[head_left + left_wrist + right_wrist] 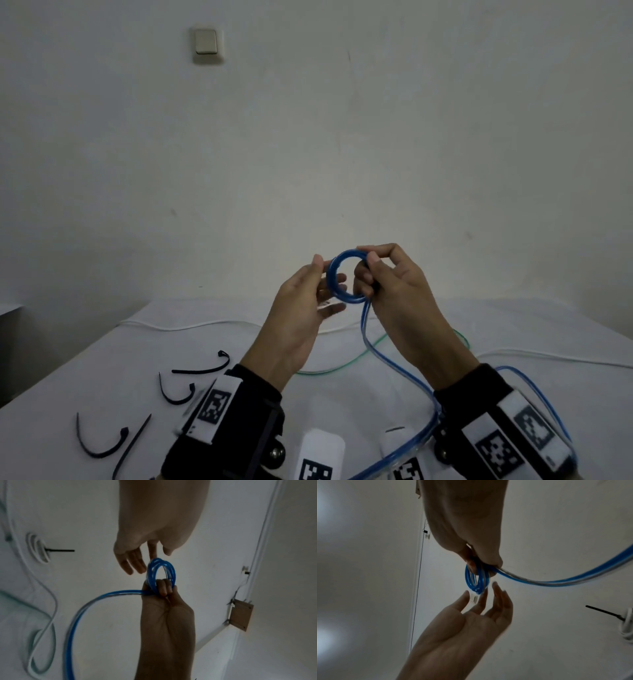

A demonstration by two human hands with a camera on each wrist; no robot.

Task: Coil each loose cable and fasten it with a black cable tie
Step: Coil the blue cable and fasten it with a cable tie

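Right hand [383,277] pinches a small coil of glossy blue plastic-sheathed cable [334,274], held up above the white table [102,349] w/ its loose tail hanging down past the right wrist. Left hand [308,294] is relaxed, fingers straight, fingertips at the coil's left edge, gripping nothing. To coil well: feed each new turn the same size, keep the pinch firm so turns don't spring, then reach for the thin black plastic cable ties [178,387] at left.
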